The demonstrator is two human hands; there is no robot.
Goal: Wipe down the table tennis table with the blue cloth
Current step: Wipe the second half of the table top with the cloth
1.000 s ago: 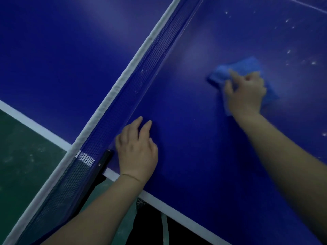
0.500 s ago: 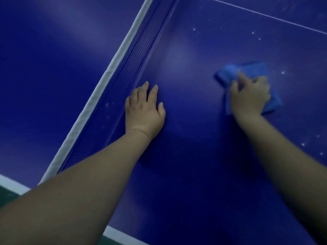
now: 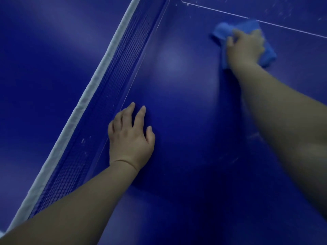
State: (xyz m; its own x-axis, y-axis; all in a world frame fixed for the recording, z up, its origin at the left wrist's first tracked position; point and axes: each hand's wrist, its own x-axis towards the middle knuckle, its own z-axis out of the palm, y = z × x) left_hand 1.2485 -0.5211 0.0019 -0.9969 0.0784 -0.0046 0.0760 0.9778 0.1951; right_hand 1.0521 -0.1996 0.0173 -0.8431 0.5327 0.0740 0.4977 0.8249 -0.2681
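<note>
Cloth (image 3: 268,54) blurred, its middle covered

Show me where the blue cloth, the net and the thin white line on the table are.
blue cloth (image 3: 221,31): head view, on its bunched left end.
net (image 3: 123,57): head view, on the dark mesh beside its white top band.
white line (image 3: 212,9): head view, on the stretch left of the cloth.

Crumpled blue cloth (image 3: 268,54) on dark-blue table (image 3: 185,129)
</note>
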